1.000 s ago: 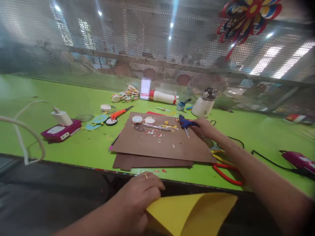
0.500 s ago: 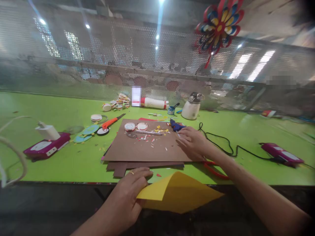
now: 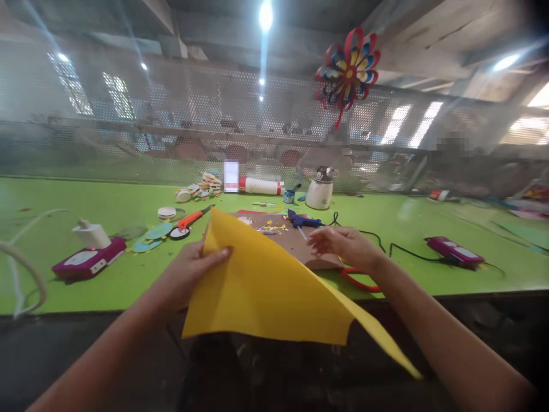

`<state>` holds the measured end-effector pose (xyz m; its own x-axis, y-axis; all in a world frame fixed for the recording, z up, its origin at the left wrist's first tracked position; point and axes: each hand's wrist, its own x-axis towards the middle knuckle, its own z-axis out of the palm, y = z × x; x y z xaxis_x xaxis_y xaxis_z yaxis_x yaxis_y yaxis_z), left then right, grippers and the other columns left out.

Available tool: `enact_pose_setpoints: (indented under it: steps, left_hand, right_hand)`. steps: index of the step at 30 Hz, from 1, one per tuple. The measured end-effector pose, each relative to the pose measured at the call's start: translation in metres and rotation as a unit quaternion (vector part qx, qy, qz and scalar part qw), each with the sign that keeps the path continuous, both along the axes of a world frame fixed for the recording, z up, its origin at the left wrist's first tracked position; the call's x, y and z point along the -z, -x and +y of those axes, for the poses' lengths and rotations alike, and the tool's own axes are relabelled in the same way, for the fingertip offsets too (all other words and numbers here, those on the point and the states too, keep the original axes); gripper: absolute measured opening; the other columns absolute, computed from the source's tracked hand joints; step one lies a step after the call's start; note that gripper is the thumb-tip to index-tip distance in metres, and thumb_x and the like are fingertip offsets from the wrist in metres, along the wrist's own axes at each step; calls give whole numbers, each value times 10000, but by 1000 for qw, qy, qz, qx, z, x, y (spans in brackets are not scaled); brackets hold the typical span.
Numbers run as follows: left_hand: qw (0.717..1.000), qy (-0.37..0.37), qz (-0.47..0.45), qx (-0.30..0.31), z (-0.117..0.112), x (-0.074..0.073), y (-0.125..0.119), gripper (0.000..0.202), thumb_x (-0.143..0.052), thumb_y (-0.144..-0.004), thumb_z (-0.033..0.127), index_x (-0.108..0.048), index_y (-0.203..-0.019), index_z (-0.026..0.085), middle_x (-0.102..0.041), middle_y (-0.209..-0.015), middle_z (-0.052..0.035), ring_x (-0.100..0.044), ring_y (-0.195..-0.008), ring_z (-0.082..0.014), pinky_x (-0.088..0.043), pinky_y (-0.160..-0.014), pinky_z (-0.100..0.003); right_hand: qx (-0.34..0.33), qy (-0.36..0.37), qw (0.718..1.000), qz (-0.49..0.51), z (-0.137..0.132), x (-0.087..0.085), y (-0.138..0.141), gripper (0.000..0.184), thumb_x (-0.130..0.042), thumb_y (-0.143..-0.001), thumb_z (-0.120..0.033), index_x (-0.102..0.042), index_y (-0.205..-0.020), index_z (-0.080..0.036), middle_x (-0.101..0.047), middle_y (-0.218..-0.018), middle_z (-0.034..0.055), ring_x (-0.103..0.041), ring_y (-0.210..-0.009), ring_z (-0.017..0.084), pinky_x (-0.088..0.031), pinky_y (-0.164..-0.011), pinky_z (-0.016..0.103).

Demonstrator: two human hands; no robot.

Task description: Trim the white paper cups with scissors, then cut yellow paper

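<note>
My left hand [image 3: 189, 272] is closed on the upper corner of a large yellow sheet [image 3: 266, 289], holding it up over the near edge of the green table [image 3: 107, 274]. The sheet hides most of a brown board [image 3: 300, 243] lying on the table. My right hand [image 3: 341, 246] hovers just past the sheet's right side, fingers loosely spread, holding nothing, over the brown board and close to a blue glue gun [image 3: 302, 220].
Red scissors [image 3: 360, 280] lie under my right wrist. An orange cutter [image 3: 195, 217], paper discs [image 3: 156, 232] and tape rolls [image 3: 203, 186] lie left of the board. Magenta devices [image 3: 88, 260] [image 3: 454, 252], a white jug [image 3: 319, 191], a white bottle [image 3: 261, 186], a perforated screen behind.
My left hand lifted the yellow sheet from below the table edge up over the board. My right hand drew back from the glue gun toward the sheet.
</note>
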<state>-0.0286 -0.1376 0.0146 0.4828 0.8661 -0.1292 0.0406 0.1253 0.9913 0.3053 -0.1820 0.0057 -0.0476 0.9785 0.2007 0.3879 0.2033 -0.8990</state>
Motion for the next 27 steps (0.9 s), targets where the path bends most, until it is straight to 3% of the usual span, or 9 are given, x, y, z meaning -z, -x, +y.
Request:
enact_pose_setpoints:
  steps: [3,6,9,11,14,17,21,27]
  left_hand:
    - [998,29,-46,-26,27,-2,0,330,-729,-672,356,-646,-873,108,-713,-713,-98,-676,-604,-241,-546,-571,-337]
    - [994,46,-97,-24,45,-2,-7,344,-730,-646,275,-647,-934,106,-719,-709,-96,-675,-581,-242,-549,-549,-347]
    - [992,43,-118,-2,57,-5,-15,351,-722,-654,275,-648,-954,108,-728,-743,-99,-683,-605,-249,-549,-553,-349]
    - [993,32,-114,-7,65,-9,-18,338,-730,-651,287,-654,-922,100,-729,-737,-101,-687,-622,-252,-550,-570,-349]
    - [994,29,-103,-6,76,-10,-21,335,-738,-652,302,-659,-910,103,-735,-750,-100,-688,-634,-249,-551,-600,-353]
    - [996,36,-76,1,84,-7,-19,340,-750,-648,314,-663,-904,107,-740,-762,-107,-688,-618,-240,-546,-596,-335]
    - [998,42,-48,0,93,-8,-18,413,-772,-625,348,-662,-946,113,-743,-810,-122,-697,-660,-254,-545,-597,-329]
    - [999,20,-14,-22,110,-23,-17,462,-784,-597,357,-662,-957,94,-740,-775,-125,-691,-635,-269,-538,-553,-332]
  right_hand:
    - [-53,41,996,55,-9,-11,-1,749,-203,-850,-727,-661,-1030,-162,-719,-968,153,-697,-813,235,-550,-748,391]
    - [-86,44,992,77,-16,-19,5,784,-174,-824,-762,-617,-1141,-198,-707,-1030,146,-687,-892,253,-535,-796,417]
    - [-113,26,991,70,-18,-26,17,755,-449,-735,-770,-517,-1288,-261,-632,-1218,125,-605,-1098,287,-504,-874,432]
    - [-113,15,992,57,-13,-28,27,753,-679,-653,-646,-518,-1295,-287,-593,-1284,96,-549,-1177,288,-473,-935,415]
    - [-68,7,996,55,5,-24,35,688,-781,-637,-445,-547,-1267,-300,-622,-1250,71,-599,-1106,288,-504,-896,423]
    - [15,2,996,89,29,-12,30,502,-702,-707,-475,-639,-1150,-248,-716,-1061,73,-667,-967,299,-542,-805,441]
    - [75,33,986,146,52,1,11,405,-727,-676,-464,-715,-973,-189,-754,-744,61,-710,-705,289,-565,-620,412]
    - [101,38,970,217,64,3,-4,302,-775,-664,-373,-728,-864,-152,-758,-727,50,-704,-644,211,-568,-644,352]
